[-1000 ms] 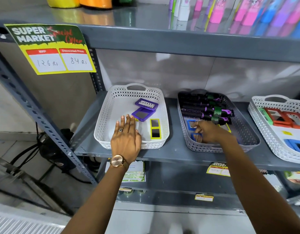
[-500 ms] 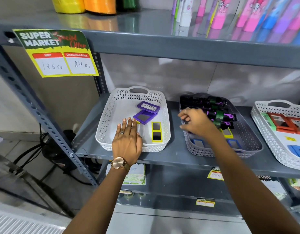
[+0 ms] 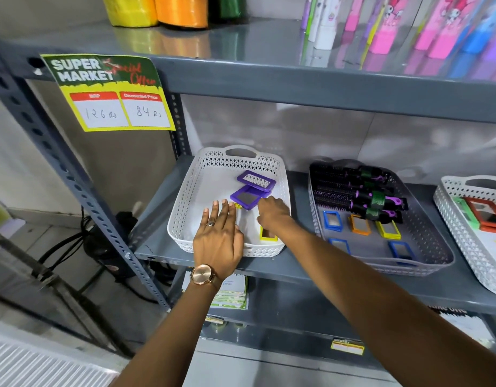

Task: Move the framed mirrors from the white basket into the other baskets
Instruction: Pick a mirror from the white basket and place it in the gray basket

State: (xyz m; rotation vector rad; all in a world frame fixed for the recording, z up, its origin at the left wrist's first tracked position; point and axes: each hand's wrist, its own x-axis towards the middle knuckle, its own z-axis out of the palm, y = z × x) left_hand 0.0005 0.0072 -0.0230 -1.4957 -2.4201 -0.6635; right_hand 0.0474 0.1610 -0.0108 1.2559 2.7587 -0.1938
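The white basket [image 3: 185, 213] on the left of the shelf holds two purple-framed mirrors [image 3: 247, 198], one [image 3: 256, 180] overlapping the other, and a yellow-framed mirror [image 3: 267, 235]. My left hand [image 3: 219, 233] lies flat over the basket's front rim, fingers spread, holding nothing. My right hand [image 3: 272, 212] reaches into the same basket, fingers curled over the yellow mirror and partly hiding it; I cannot tell if it grips it. The grey basket [image 3: 436, 255] to the right holds several small blue, orange and yellow framed mirrors [image 3: 360, 224].
Black and purple hair brushes [image 3: 355, 191] fill the back of the grey basket. Another white basket [image 3: 459, 219] with red, green and blue mirrors sits at the far right. A price sign [image 3: 110, 93] hangs from the upper shelf. Cables lie on the floor at left.
My right hand has left the grey basket and moved left into the white basket, over the yellow mirror. My left hand has stayed on the rim.
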